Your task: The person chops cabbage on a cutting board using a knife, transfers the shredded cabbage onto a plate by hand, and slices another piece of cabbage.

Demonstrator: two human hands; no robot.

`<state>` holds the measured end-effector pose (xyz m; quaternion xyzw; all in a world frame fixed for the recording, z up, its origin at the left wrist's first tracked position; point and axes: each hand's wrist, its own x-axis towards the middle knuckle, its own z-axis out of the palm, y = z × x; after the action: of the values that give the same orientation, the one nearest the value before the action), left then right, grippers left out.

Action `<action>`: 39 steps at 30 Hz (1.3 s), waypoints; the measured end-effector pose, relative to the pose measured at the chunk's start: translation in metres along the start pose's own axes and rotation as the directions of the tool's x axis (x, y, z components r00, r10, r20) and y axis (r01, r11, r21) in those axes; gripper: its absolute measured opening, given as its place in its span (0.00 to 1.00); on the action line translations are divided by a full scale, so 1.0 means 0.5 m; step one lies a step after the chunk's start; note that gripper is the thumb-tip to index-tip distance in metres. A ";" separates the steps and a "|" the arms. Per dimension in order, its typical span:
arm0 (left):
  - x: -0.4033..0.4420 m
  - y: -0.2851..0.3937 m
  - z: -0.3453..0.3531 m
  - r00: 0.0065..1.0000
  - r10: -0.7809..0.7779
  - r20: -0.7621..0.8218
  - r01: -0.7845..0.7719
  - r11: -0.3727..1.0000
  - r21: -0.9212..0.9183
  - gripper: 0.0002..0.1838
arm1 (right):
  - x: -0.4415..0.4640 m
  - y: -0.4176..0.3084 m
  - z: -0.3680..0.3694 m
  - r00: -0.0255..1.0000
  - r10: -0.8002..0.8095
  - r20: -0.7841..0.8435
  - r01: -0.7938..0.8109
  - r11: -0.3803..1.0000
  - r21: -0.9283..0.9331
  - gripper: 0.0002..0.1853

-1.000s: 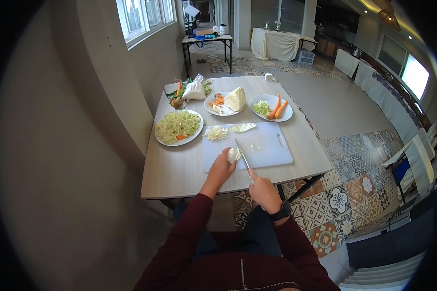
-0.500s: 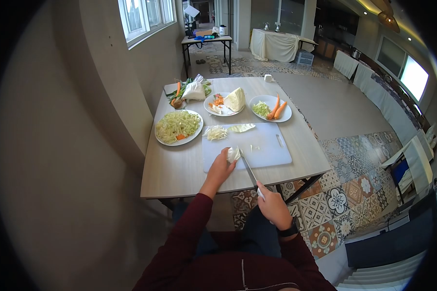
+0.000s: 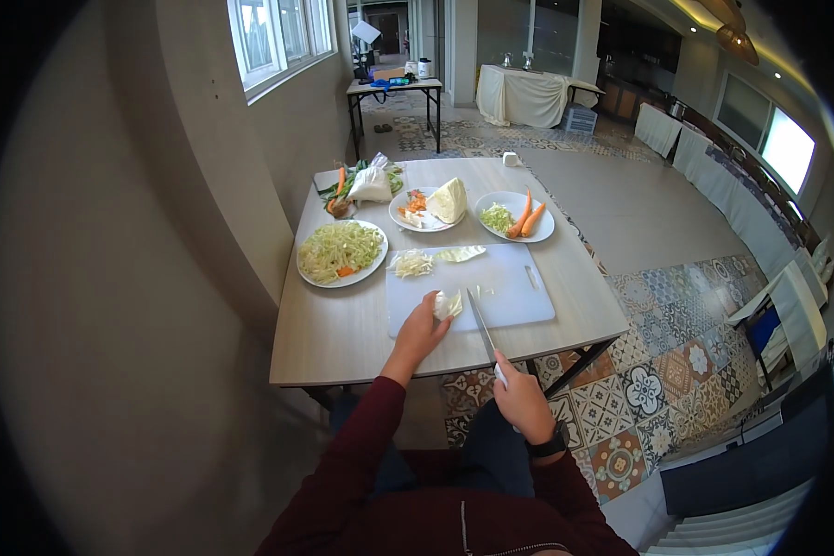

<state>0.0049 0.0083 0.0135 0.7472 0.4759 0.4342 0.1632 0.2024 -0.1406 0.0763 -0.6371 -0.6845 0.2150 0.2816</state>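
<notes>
My left hand [image 3: 421,331] grips a piece of cabbage [image 3: 448,305] against the white cutting board [image 3: 519,301]. The handle of a kitchen knife [image 3: 482,324] is in my right hand [image 3: 523,400], its blade pointing away from me over the board, just right of the cabbage piece and a little apart from it. Small cabbage shreds lie near the blade tip. Toward the board's far edge are a pile of shredded cabbage [image 3: 411,263] and a loose cabbage leaf [image 3: 460,253].
Behind the board stand a plate of shredded cabbage [image 3: 341,252], a plate with a cabbage wedge [image 3: 448,202] and chopped carrot, and a plate with whole carrots [image 3: 531,219]. A plastic bag [image 3: 371,183] and vegetables lie at the far left, beside the wall.
The knife blade has moved slightly right, away from the cabbage piece, which my left hand still holds. The whole view has shifted a little, so the table appears lower.
</notes>
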 end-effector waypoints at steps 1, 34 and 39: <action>0.000 -0.002 0.001 1.000 0.009 -0.005 -0.009 1.000 0.000 0.31 | 0.000 -0.003 -0.001 1.000 -0.006 -0.004 0.006 1.000 0.006 0.29; 0.006 -0.013 0.009 0.998 0.062 0.007 -0.062 0.996 0.058 0.30 | -0.018 -0.059 -0.010 0.989 0.000 0.151 0.008 0.999 -0.051 0.28; 0.005 -0.012 0.011 0.999 0.044 0.015 -0.045 0.996 0.079 0.29 | 0.023 -0.044 0.003 0.996 -0.009 0.094 0.015 0.998 -0.054 0.27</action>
<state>0.0064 0.0144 0.0079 0.7665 0.4748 0.4134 0.1269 0.1845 -0.1310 0.0907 -0.6297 -0.7064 0.2241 0.2332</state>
